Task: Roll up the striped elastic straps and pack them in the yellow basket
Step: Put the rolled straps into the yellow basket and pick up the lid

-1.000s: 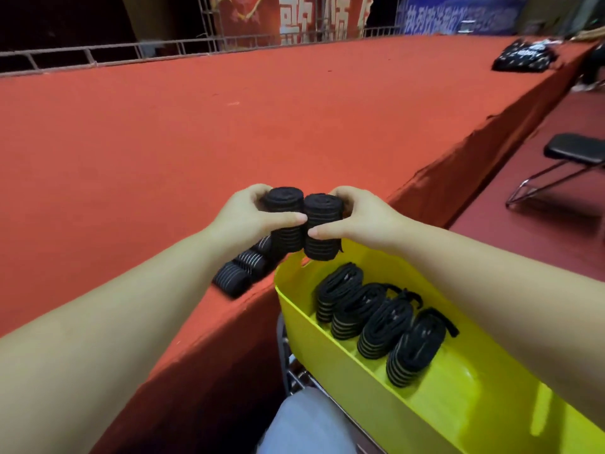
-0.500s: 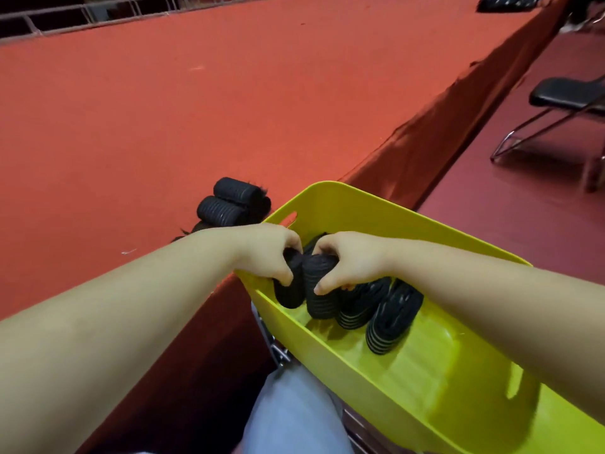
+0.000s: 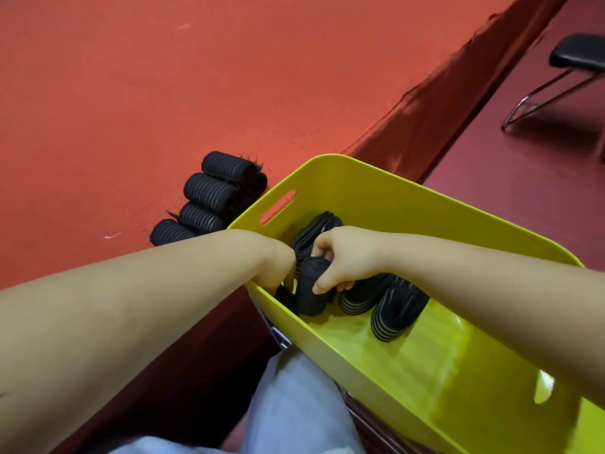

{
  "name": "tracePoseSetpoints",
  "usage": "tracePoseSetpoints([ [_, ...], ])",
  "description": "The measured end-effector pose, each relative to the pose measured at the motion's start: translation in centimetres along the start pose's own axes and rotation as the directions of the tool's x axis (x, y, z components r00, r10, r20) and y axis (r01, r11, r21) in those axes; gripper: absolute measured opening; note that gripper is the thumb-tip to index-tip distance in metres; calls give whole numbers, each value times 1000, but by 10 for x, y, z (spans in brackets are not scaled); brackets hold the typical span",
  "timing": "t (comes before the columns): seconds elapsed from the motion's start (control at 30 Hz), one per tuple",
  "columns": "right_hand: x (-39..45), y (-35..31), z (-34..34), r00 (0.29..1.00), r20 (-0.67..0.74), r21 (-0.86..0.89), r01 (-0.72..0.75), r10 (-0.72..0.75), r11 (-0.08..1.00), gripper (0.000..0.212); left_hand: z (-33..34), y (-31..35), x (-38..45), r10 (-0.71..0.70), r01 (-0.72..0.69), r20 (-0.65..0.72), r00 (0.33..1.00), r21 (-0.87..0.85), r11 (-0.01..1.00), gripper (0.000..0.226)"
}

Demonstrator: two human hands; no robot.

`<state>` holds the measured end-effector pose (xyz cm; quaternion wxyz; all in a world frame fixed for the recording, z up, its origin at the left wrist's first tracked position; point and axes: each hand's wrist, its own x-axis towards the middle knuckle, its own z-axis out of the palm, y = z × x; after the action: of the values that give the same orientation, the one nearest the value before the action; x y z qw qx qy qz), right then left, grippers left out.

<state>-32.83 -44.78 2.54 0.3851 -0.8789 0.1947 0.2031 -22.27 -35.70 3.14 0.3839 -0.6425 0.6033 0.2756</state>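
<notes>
- The yellow basket (image 3: 376, 181) fills the 4 o'clock part of the view, its near wall above the person's lap and its far rim against the edge of the red worktop (image 3: 131, 93).
- The right hand (image 3: 340, 257) reaches into the basket's 9 o'clock end, fingers curled round an upright rolled strap (image 3: 311, 290) and gripping it from above.
- The left hand (image 3: 278, 267) dips over the near wall just beside it; its fingers are mostly hidden behind the rim and wrist. They seem to be on a second roll (image 3: 284, 298), but I cannot tell whether they clasp it.
- Packed rolls (image 3: 396, 309) already lie in a row inside the basket, at 3 o'clock of the right hand, leaning on one another.
- Four more waiting rolls (image 3: 209, 194) sit on the worktop at 10 o'clock of the basket, touching each other and close to its slotted handle.
- Handling, as a judgement: the rolls look light, soft and springy, being woven elastic, so nothing is fragile. The danger is unwinding, since a loose tail can spring free when let go.
- The best hold is likely across the curved outside with thumb and fingers squeezing the coil, loose end trapped under a finger, then wedging the roll against its neighbours so they keep it wound.
- A black chair (image 3: 576, 57) stands on the floor at 2 o'clock, well apart.
</notes>
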Motion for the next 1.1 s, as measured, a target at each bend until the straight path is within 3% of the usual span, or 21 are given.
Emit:
tracePoseSetpoints([
  [0.27, -3, -13, -5, 971, -138, 135, -175, 193, 975, 36, 5, -1, 8, -45, 40, 54, 998, 80, 996, 39],
  [0.43, -5, -19, -6, 959, -209, 280, -129, 192, 951, 35, 3, -6, 4, -44, 43, 20, 999, 52, 998, 31],
  [0.6, -5, -26, 9, 950, -274, 206, -92, 148, 974, 34, -2, -8, -10, -78, 80, 51, 996, -47, 996, 25],
  [0.87, -2, -35, 10, 915, -381, 76, -115, 136, 990, 34, -9, 0, -25, -56, 81, 134, 989, -191, 978, 39],
  [1.1, 7, -33, 19, 954, -299, -45, -52, 37, 998, 43, -8, -1, -31, -73, 102, 120, 990, -258, 961, 40],
])
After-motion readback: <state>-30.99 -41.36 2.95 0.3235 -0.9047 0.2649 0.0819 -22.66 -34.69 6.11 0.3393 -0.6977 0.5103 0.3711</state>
